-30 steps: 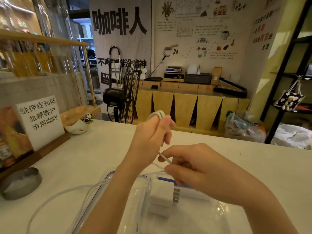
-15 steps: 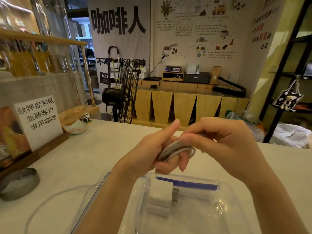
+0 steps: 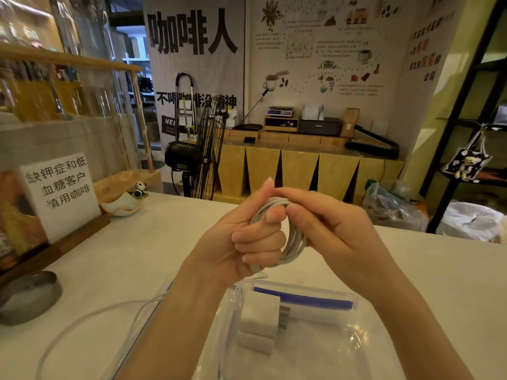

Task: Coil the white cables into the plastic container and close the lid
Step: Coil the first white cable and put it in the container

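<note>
A white cable coil [image 3: 293, 242] of several loops is wound around the fingers of my left hand [image 3: 247, 237], held above the table. My right hand [image 3: 329, 229] pinches the same coil from the right, its fingers over the top of the loops. Below them stands the clear plastic container [image 3: 354, 344] with a blue strip [image 3: 304, 298] at its far rim. Inside it lie two white charger plugs [image 3: 260, 319]. A second loose white cable [image 3: 82, 322] curves over the table at the lower left, next to the clear lid [image 3: 142, 325].
A white sign card [image 3: 60, 193] in a wooden stand is at the left, a grey metal dish [image 3: 27, 297] in front of it. A white bowl with a panda figure [image 3: 124, 202] sits further back. The pale table [image 3: 137, 242] stretches left and right.
My right hand rose from the cable's loose end up to the coil and now grips it together with my left hand. The coil has gained loops and hangs more upright.
</note>
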The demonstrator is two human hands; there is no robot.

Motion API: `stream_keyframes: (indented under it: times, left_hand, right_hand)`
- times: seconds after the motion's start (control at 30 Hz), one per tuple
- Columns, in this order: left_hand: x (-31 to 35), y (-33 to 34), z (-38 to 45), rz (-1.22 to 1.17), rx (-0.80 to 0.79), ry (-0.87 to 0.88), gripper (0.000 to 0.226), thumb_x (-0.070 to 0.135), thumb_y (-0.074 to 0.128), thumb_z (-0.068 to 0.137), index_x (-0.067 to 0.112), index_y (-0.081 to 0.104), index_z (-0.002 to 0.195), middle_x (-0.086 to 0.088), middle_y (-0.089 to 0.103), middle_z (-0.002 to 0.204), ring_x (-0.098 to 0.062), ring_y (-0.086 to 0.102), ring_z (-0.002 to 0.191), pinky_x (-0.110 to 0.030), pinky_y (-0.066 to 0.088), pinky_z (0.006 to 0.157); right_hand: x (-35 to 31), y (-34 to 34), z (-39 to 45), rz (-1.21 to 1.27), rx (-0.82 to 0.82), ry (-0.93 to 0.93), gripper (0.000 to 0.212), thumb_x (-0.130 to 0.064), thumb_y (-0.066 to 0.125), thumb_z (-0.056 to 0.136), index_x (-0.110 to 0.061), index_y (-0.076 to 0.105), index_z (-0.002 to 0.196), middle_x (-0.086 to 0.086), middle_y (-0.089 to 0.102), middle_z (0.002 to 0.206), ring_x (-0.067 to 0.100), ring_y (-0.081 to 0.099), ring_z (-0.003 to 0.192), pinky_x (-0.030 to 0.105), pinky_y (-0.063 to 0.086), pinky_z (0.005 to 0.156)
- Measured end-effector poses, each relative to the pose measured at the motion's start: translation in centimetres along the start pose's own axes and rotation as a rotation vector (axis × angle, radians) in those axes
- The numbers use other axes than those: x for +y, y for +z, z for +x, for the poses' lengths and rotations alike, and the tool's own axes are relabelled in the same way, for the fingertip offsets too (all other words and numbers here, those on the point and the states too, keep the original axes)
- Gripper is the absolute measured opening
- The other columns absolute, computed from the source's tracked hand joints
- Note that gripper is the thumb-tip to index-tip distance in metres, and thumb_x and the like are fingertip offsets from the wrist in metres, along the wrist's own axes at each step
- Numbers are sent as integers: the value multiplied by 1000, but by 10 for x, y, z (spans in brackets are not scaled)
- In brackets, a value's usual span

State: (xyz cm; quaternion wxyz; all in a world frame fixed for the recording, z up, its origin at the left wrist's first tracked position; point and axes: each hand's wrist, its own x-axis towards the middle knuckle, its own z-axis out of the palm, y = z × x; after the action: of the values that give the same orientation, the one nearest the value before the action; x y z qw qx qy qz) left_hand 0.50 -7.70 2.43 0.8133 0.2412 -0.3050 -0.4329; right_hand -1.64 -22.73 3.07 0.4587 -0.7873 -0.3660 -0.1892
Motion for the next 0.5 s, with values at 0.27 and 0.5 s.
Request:
stream_keyframes:
  times: [0.27,0.5]
  left_hand:
    - [2,6,-6,430,329,140,25,32,65,74,7,66,77,0,64,55,-6,55,46,-17,49,48]
    - [-3,25,-3,741,503,185,8,14,61,71,10,68,73,-2,68,61,-7,60,51,-17,52,53]
  right_hand:
    - [7,6,4,131,122,91,28,-28,46,84,-37,58,108,-23,67,74,-3,62,75,12,50,61]
    - [13,-1,6,143,85,124,26,-21,48,86,-31,61,107,-14,70,80,4,65,80,18,55,64]
